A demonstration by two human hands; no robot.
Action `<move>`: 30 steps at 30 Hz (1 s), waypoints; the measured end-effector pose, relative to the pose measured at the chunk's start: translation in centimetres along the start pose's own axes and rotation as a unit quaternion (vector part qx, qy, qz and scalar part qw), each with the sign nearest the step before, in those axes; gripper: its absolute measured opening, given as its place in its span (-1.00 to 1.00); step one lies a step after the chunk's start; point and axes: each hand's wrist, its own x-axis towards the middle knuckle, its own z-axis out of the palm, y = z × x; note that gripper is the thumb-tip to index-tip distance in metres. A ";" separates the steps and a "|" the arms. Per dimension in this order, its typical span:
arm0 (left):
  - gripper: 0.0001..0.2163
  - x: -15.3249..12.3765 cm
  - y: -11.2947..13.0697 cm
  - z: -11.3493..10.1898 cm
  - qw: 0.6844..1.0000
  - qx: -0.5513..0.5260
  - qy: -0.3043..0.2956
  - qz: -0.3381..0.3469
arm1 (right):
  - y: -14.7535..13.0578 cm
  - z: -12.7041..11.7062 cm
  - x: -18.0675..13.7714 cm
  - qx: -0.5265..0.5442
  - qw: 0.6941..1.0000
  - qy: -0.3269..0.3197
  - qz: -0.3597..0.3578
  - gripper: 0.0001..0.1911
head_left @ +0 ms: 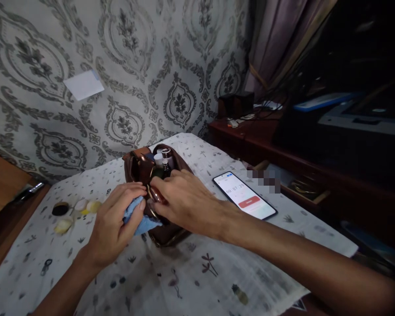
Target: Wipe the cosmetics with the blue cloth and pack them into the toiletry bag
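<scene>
At the brown pouch (166, 219): wiping underway, left hand (113, 224) fingers pinching blue cloth (134, 217), right hand (184, 202) fingers gripping its rim; next, probably shifting cloth along.

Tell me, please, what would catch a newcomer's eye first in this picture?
Probably the two hands meeting at the open brown pouch in the middle of the patterned cloth: the left hand pinches a blue rag against it while the right hand grips its rim. Next, the lit phone lying just to the right, showing a timer.
</scene>
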 end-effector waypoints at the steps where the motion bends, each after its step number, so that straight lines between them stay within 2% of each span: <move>1: -0.87 -0.1 0.0 0.0 1.000 -0.001 0.002 -0.003 | 0.0 0.1 0.0 -0.003 1.000 -0.020 -0.013 -0.86; 4: -0.86 -0.4 -0.1 -0.1 1.000 -0.013 0.005 -0.003 | 0.3 0.3 -0.3 -0.001 0.997 -0.070 -0.031 -0.85; 6: -0.86 -0.7 -0.3 0.0 1.000 -0.024 0.005 0.002 | 0.6 0.2 -0.4 0.002 0.997 -0.073 -0.038 -0.83; 10: -0.85 -1.2 -0.7 0.0 0.999 -0.047 0.010 0.001 | 1.2 -0.3 -0.6 0.024 0.997 -0.064 -0.040 -0.60; 14: -0.82 -1.6 -1.0 -0.1 0.998 -0.064 0.004 0.005 | 1.9 -1.1 -0.7 0.061 0.993 -0.087 -0.045 -0.44; 19: -0.83 -1.7 -1.1 0.0 0.997 -0.080 0.004 -0.004 | 2.2 -1.5 -0.6 0.076 0.986 -0.136 -0.055 -0.61; 22: -0.82 -1.7 -1.0 0.2 0.996 -0.089 0.005 -0.014 | 1.9 -1.4 -0.6 0.075 0.989 -0.117 -0.051 -0.55; 27: -0.80 -1.6 -1.0 0.7 0.995 -0.100 0.012 -0.003 | 0.9 -1.1 -0.9 0.061 0.994 -0.095 -0.010 -0.69; 30: -0.79 -1.6 -1.1 1.0 0.995 -0.098 0.008 -0.001 | 0.7 -0.8 -1.1 0.047 0.995 -0.092 0.014 -0.68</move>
